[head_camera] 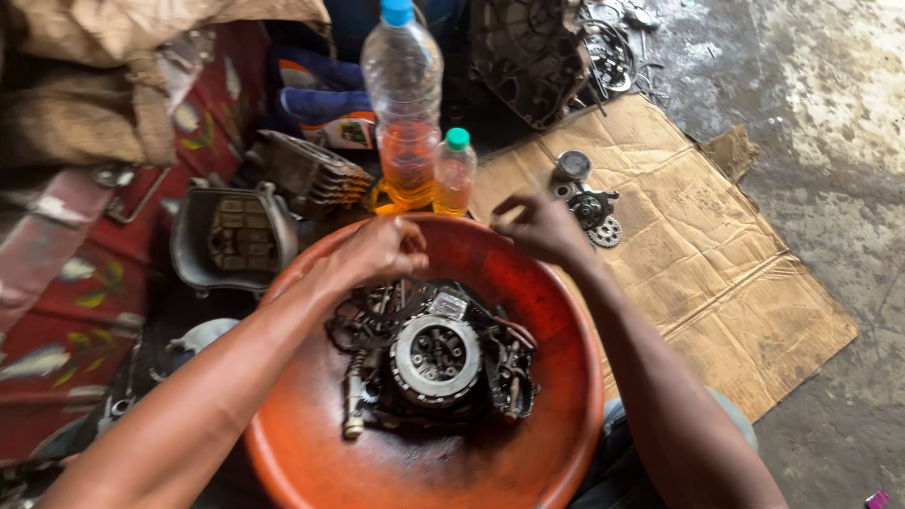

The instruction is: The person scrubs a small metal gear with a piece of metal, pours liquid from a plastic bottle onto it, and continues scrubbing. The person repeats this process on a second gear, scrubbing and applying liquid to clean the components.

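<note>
While both hands hover over the far rim of the orange basin (566, 377), the work in hand looks like sorting oily engine parts. Round clutch assembly (436, 356) lies below the fingers, in the middle of the basin, bedded in a heap of springs, bolts and small metal pieces (377, 325). Left hand (377, 253): fingers curled inward, pinched together, possibly on a small part; cannot tell what, if anything, is held. Right hand (537, 226): fingers bent and pinched likewise, contents not visible.

Judgement: picking is best done one piece at a time, low over the basin, so that a dropped part falls back into it.

Just beyond the fingers stand a large bottle with amber liquid (403, 104) and a small green-capped bottle (454, 174). Right of the right fingers, gears (592, 209) rest on cardboard (698, 254) over the concrete floor (830, 123). Left of the left fingers sits a grey engine cover (236, 236).
</note>
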